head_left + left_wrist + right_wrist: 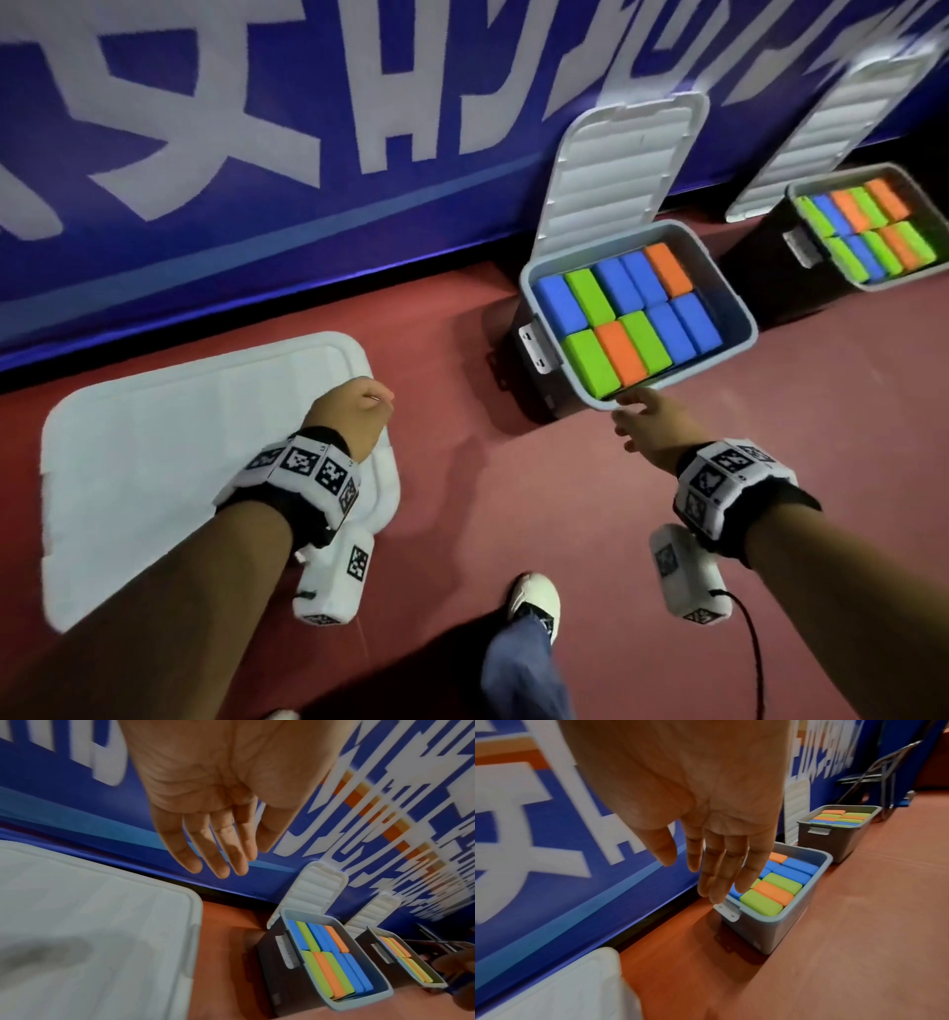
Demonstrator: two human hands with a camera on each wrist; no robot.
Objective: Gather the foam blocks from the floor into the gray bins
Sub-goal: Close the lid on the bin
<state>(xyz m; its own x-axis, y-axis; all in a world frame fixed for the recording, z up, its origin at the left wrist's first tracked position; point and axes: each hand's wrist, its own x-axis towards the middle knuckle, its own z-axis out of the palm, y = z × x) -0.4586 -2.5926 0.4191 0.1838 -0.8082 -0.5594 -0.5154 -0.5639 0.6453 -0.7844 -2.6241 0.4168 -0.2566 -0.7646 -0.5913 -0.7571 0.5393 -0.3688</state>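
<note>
Neither grip holds anything. Left hand [221, 787] hangs with fingers [218, 845] straight and loosely spread over the closed white lid [169, 462] of 1 bin, not touching it as far as the wrist view shows. Right hand [649, 426] reaches with straight, relaxed fingers [721, 866] toward the near bin [739, 313]; in the head view its fingertips lie at the near rim, though I cannot tell whether they touch.

That near bin, gray with its ribbed white lid [611, 169] propped open against the banner, stands on the red floor [770, 462] just right of the closed lid. Its top layer shows 10 foam blocks [631, 308] in 2 rows of 5, blue, green and orange, lying flat and touching. A white latch [536, 344] sits on its end wall.

Beyond the near bin, farther right along the banner, a 2nd gray bin [873, 285] with an open lid is also filled with blocks in the same 3 colours.

Behind both bins runs a blue banner [257, 128] with large white characters, too cropped and blurred to read. Both wrists carry white bands with black square marker codes [300, 460].

Past the 2nd bin, a folding chair [880, 770] stands by the banner.
</note>
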